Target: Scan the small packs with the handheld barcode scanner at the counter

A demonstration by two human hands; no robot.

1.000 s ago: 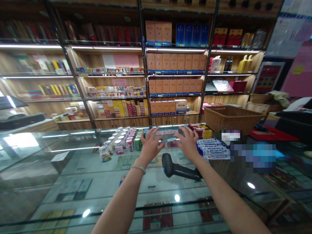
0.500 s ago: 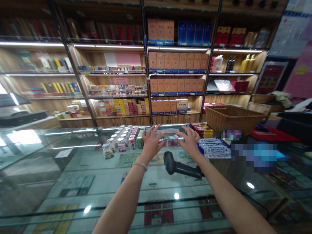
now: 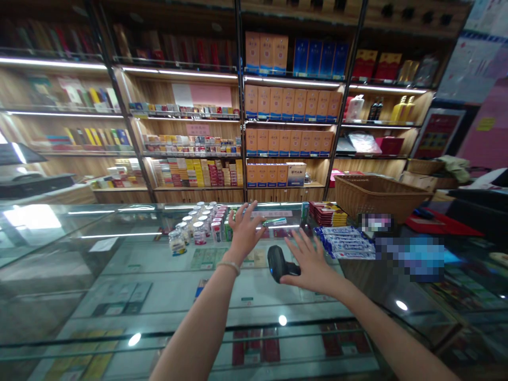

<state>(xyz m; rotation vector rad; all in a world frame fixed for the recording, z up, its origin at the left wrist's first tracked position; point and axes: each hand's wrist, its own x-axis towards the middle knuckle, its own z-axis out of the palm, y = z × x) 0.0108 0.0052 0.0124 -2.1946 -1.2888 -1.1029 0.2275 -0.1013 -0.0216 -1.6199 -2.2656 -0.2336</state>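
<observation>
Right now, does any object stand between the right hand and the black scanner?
Nothing visible does. The right hand is spread over the black scanner, covering part of it; I cannot tell whether they touch.

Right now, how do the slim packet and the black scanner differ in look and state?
The slim packet is green and pale; the black scanner is dark and bulkier, with a rounded head. The left hand holds the slim packet by one end; the open right hand partly hides the black scanner. Both are at the glass counter.
</observation>
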